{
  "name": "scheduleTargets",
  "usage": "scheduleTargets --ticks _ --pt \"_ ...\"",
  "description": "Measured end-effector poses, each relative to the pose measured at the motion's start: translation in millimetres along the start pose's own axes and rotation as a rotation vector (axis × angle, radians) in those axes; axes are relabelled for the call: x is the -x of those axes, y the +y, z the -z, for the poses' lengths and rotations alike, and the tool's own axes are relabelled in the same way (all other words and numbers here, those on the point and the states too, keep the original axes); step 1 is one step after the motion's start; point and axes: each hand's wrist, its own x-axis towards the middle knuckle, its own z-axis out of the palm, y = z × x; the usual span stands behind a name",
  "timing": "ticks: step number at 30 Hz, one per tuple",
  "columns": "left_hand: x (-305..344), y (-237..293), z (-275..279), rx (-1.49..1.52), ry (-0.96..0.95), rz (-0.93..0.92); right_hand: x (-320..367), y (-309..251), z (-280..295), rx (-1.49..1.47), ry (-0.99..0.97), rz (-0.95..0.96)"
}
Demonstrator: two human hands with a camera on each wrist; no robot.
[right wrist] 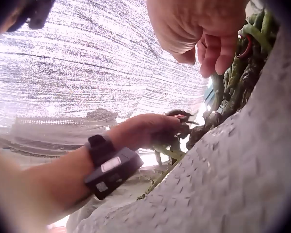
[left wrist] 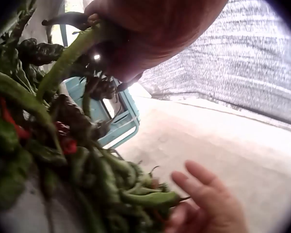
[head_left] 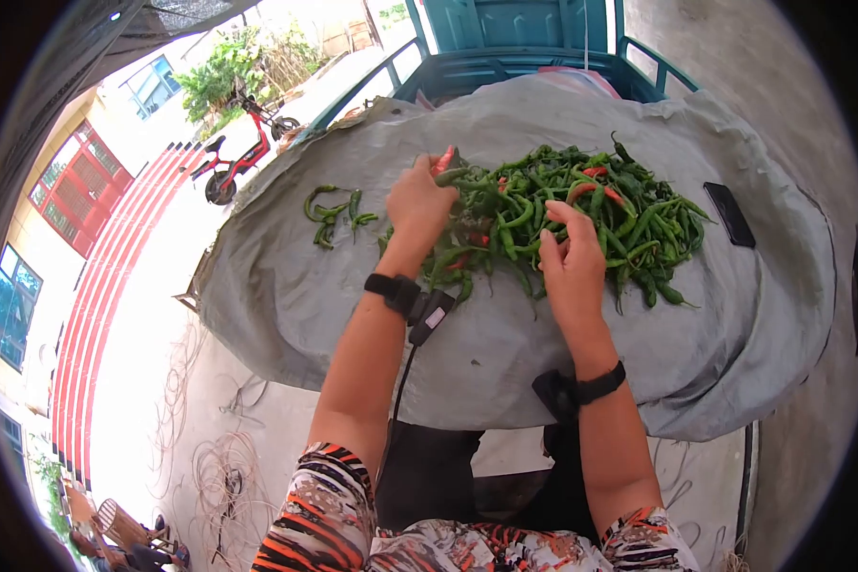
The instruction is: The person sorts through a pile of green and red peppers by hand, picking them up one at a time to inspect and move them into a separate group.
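Note:
A heap of mostly green chili peppers (head_left: 543, 214), with several red ones mixed in, lies on a grey sheet (head_left: 486, 372). At the heap's left edge my left hand (head_left: 421, 205) grips a few peppers, a red chili pepper (head_left: 443, 160) and dark green ones showing past its fingers. The right wrist view shows the same hand (right wrist: 153, 128) with peppers hanging under it. My right hand (head_left: 576, 272) hovers at the near side of the heap. Its fingers (right wrist: 211, 56) hang loosely curled with nothing between them, close over the peppers.
A small group of green peppers (head_left: 329, 217) lies apart, left of my left hand. The black phone (head_left: 729, 214) rests on the sheet at the right. Behind stands a teal cart bed (head_left: 505, 38). A red scooter (head_left: 243, 157) is parked at far left.

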Motion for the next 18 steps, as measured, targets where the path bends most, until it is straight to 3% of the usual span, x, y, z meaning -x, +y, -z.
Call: scheduleTargets --ticks 3,6,9,12,18 --pt "10.0 -0.1 7.5 0.479 0.029 0.030 -1.1 7.9 -5.5 -0.014 0.024 0.071" --pt "26.2 4.1 2.6 1.144 0.027 0.178 0.4 8.6 -9.2 -0.015 0.016 0.060" --pt "43.3 12.3 0.0 1.539 0.094 0.286 2.2 1.1 -7.6 -0.013 -0.001 -0.005" --pt "58.8 12.1 -0.2 1.762 0.097 0.250 1.8 -1.7 -11.6 -0.040 0.081 0.095" --pt "80.1 0.3 -18.1 1.920 0.032 0.460 7.2 -10.4 -16.9 -0.197 -0.146 0.037"
